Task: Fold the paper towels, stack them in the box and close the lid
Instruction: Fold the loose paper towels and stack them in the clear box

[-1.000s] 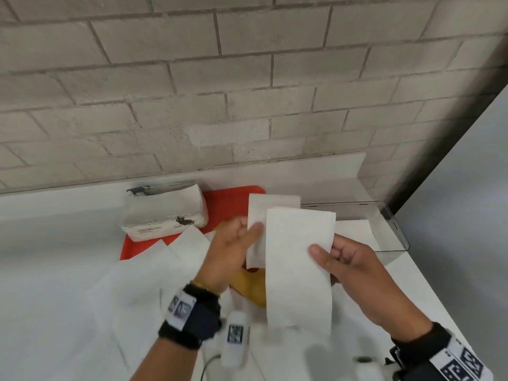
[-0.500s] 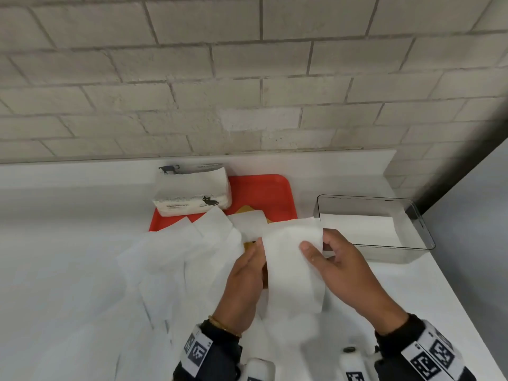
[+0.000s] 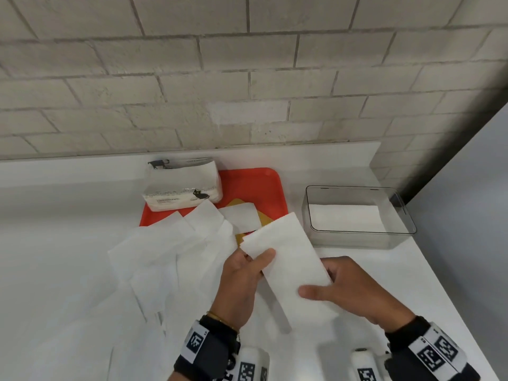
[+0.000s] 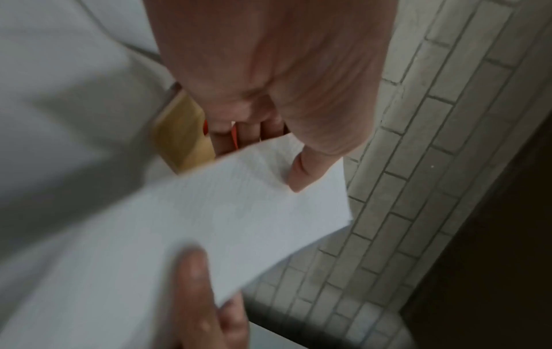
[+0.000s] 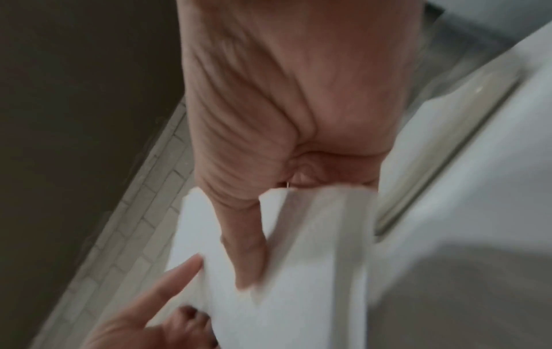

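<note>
A folded white paper towel (image 3: 288, 259) is held between both hands above the counter, a long strip lying diagonally. My left hand (image 3: 247, 273) pinches its upper left edge, thumb on top (image 4: 301, 174). My right hand (image 3: 349, 287) pinches the lower right part, thumb across the sheet (image 5: 248, 250). The clear plastic box (image 3: 357, 237) stands open at the right with a folded towel (image 3: 343, 218) flat on its bottom. Several unfolded towels (image 3: 170, 248) lie spread to the left. A tan lid (image 3: 247, 235) shows partly under loose sheets on the tray.
A red tray (image 3: 255, 185) sits by the brick wall with a pack of paper towels (image 3: 184, 185) on its left end. The white counter (image 3: 49, 243) ends at the right just past the box, beside a grey panel.
The towel has come down from upright to a diagonal, flatter pose closer to the counter. Both hands dropped with it, and the right hand slid to its lower end.
</note>
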Demonstrator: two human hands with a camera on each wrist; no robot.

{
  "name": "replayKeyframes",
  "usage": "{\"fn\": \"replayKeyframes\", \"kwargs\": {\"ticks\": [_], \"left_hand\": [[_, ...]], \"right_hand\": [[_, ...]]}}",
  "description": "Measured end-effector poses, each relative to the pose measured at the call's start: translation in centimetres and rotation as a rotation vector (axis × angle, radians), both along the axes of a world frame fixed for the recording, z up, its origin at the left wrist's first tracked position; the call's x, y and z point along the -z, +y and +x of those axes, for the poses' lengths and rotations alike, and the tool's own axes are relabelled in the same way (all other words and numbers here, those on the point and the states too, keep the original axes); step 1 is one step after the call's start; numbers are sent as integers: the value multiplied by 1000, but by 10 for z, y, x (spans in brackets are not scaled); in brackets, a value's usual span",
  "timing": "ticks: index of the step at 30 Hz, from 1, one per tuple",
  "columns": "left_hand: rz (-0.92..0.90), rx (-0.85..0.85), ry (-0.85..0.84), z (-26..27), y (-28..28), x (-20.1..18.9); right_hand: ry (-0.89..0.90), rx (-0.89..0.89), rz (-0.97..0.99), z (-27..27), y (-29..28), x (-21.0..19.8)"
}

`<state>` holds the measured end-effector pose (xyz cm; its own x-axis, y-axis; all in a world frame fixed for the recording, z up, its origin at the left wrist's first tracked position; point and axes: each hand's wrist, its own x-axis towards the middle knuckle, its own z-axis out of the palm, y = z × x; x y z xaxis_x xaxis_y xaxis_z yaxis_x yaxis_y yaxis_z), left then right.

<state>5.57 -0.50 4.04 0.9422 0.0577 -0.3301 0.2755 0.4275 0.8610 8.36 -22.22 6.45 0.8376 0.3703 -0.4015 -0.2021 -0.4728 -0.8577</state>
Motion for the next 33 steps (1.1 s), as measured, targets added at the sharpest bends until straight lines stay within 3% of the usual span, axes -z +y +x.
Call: {"fn": "replayKeyframes", "kwargs": {"ticks": [5, 8, 10, 23, 28, 33], "left_hand": [[373, 159, -33, -9, 6, 35], [735, 311, -124, -13, 2, 55], [830, 360, -164, -15, -4, 64], [585, 242, -93, -18, -27, 70], [602, 226, -56, -16, -22, 72], [551, 170, -43, -1, 12, 47]], "right_hand": [[-44, 349, 153, -22, -47, 21], [-72, 461, 168, -36, -57, 38], [-73, 465, 187, -43, -58, 47], [-75, 355, 206, -51, -54, 67], [-68, 361, 69, -47, -55, 68], [-122, 449, 81, -18, -63, 33]]}}
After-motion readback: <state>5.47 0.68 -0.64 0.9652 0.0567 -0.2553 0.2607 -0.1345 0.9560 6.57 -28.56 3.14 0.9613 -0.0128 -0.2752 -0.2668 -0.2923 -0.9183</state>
